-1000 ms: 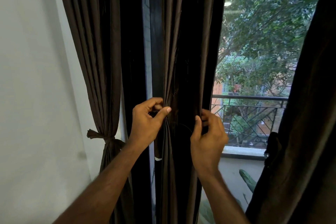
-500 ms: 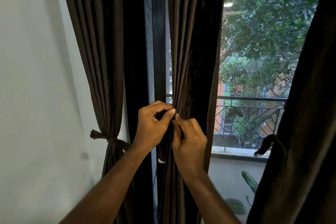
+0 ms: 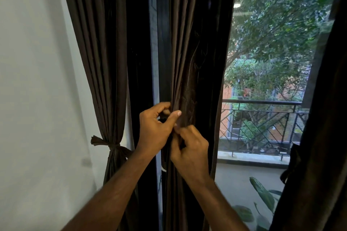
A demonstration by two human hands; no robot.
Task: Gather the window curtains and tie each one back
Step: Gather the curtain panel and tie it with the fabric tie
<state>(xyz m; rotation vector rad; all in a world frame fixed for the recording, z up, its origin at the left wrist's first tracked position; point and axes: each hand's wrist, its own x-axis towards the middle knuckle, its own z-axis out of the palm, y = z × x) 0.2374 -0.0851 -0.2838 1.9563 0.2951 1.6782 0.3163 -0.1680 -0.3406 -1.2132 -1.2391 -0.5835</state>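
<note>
Both hands pinch the gathered middle curtain (image 3: 189, 73): left hand (image 3: 155, 127) above, right hand (image 3: 191, 148) just below, touching it. No tie is visible between them. If either pinch loosens, the slick folds would likely spill right and need regathering.

white wall (image 3: 33, 80) | window, daylight | balcony railing (image 3: 262, 102) | trees (image 3: 277, 24)

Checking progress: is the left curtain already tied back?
Yes, a knotted tie cinches the left curtain beside the wall.
</note>
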